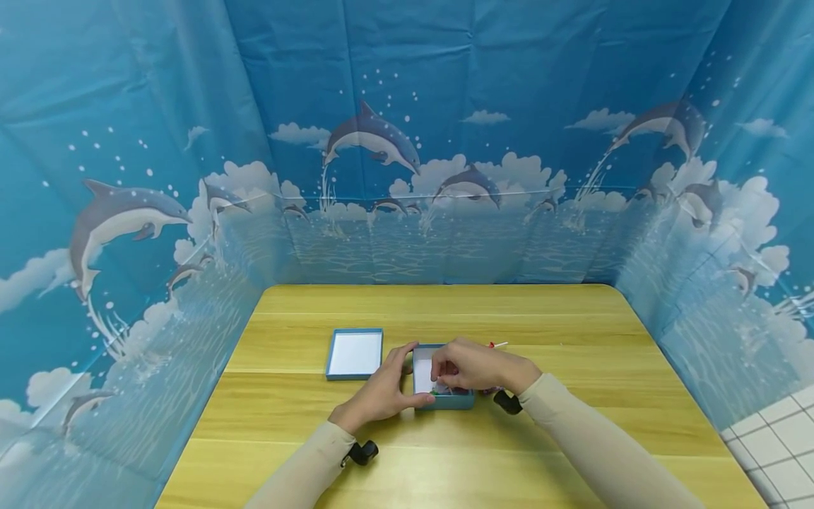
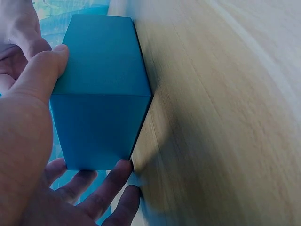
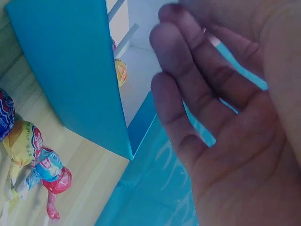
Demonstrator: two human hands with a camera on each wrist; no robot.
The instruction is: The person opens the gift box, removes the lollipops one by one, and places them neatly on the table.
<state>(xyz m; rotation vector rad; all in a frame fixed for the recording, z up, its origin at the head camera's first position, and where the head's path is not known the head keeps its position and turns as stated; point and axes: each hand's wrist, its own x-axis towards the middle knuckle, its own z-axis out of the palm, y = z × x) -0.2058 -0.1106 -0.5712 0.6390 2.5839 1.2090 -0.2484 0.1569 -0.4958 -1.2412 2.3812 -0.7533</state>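
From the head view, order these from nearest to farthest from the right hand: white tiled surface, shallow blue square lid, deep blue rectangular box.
1. Deep blue rectangular box: under the right hand.
2. Shallow blue square lid: left of the box.
3. White tiled surface: far right corner.

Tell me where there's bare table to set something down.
Bare tabletop lies left of the shallow blue tray, along the far edge behind the tray and blue box, and in front of the box between the sleeves. It's crowded at the box: left hand grips its left side, right hand covers part of its opening, lollipops lie close by its right.
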